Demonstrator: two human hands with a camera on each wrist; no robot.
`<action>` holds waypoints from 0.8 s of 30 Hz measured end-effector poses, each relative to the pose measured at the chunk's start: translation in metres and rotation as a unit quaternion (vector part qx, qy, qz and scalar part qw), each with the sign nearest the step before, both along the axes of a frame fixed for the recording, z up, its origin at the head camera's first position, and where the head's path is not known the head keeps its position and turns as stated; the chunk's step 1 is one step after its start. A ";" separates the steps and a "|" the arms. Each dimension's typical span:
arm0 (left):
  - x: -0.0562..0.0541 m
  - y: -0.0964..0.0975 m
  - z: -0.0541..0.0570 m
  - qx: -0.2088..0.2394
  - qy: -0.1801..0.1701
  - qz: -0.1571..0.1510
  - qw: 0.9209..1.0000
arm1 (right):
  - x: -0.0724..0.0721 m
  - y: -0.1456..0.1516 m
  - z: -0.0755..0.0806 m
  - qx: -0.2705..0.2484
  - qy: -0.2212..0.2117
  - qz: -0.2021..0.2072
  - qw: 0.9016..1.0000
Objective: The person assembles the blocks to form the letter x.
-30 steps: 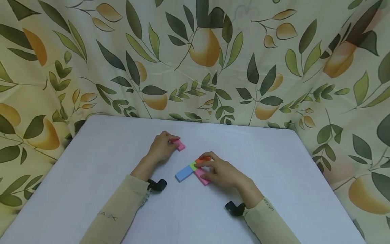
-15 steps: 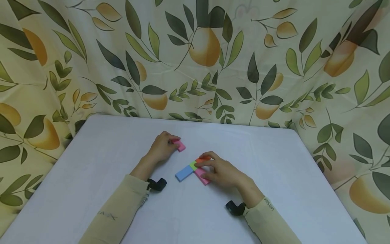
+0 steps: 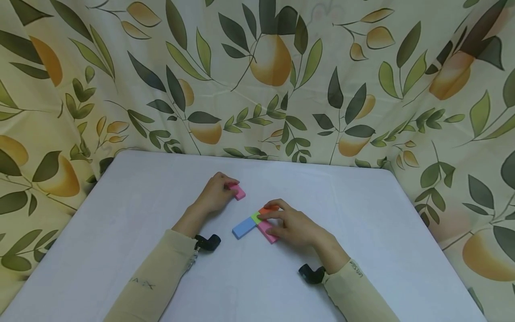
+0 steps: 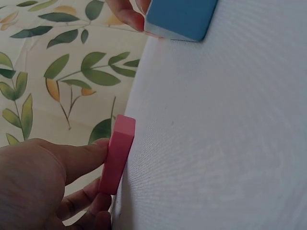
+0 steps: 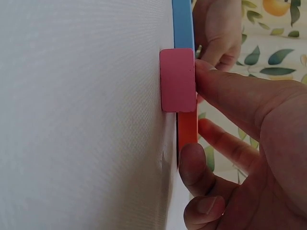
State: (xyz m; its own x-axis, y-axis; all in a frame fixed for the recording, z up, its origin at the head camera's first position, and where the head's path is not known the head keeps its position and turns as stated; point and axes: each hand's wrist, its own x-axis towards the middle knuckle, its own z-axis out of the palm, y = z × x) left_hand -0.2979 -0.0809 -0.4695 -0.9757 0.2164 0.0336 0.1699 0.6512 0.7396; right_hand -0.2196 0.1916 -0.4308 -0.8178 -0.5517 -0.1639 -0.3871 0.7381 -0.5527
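My left hand (image 3: 214,193) pinches a small pink block (image 3: 239,192) between thumb and fingers at the table's far middle. In the left wrist view this block (image 4: 118,154) stands against the white surface. My right hand (image 3: 295,226) rests over a flat group of blocks: blue (image 3: 244,228), green (image 3: 255,218), orange (image 3: 265,210) and a second pink block (image 3: 266,232). Its thumb touches that pink block, and its other fingers lie at the green and orange ones. The right hand partly covers the orange and pink blocks.
A white-covered table (image 3: 249,286) lies under both hands. Behind it hangs a curtain (image 3: 241,103) printed with fruit and leaves. Black wrist cameras (image 3: 208,243) stick out from the beige sleeves (image 3: 154,277), near the tabletop.
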 end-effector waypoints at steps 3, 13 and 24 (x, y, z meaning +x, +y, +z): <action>0.000 0.000 0.000 -0.002 0.001 -0.002 1.000 | 0.000 0.001 0.000 0.001 0.001 0.001 1.000; 0.000 0.002 0.001 0.000 -0.008 -0.002 1.000 | -0.001 0.001 -0.001 0.001 0.001 0.001 1.000; 0.003 0.003 0.004 0.006 -0.019 -0.005 1.000 | 0.000 0.001 -0.001 0.003 0.003 0.001 1.000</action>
State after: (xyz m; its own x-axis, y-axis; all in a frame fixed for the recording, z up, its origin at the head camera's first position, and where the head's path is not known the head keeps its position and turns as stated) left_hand -0.2950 -0.0782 -0.4660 -0.9741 0.2259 -0.0002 0.1486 0.6413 0.7528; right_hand -0.2199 0.1925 -0.4313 -0.8176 -0.5521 -0.1634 -0.3914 0.7410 -0.5456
